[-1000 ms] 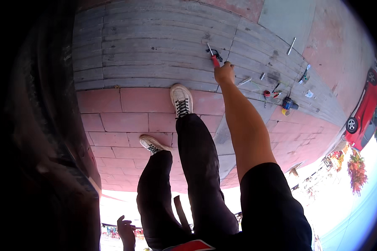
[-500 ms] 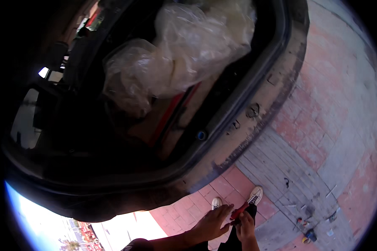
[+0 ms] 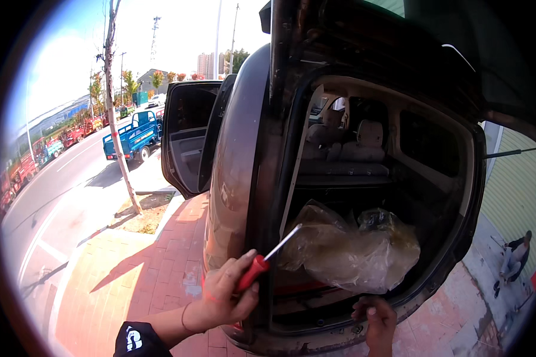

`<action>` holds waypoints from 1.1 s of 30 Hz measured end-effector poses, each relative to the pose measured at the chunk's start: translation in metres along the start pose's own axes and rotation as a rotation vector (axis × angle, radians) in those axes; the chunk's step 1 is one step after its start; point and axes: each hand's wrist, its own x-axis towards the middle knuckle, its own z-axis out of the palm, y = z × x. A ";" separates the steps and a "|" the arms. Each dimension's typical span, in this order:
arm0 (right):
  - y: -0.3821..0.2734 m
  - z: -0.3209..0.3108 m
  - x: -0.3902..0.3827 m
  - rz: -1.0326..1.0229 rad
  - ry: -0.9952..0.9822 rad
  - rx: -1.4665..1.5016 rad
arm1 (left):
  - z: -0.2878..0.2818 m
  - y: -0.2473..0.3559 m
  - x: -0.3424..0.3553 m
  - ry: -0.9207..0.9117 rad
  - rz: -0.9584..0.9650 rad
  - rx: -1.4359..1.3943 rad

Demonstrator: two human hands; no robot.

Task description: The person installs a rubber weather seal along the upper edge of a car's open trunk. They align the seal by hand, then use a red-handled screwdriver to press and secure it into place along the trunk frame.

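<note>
Left grip wrapped round red screwdriver, at left of open back of car; likely held by fat handle so tip is free, pointing far right. Right grip loose, half curled, nothing seen in it, near car. Plastic bag lies inside.
</note>
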 end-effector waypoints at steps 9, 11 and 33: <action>-0.227 0.184 0.274 -0.529 0.111 -0.267 | -0.149 -0.104 0.311 0.116 0.244 0.426; -0.252 0.209 0.340 -0.669 0.237 -0.515 | -0.136 -0.102 0.365 0.012 0.215 0.375; -0.261 0.227 0.416 -0.564 0.266 -0.384 | -0.136 -0.146 0.444 -0.101 0.493 0.158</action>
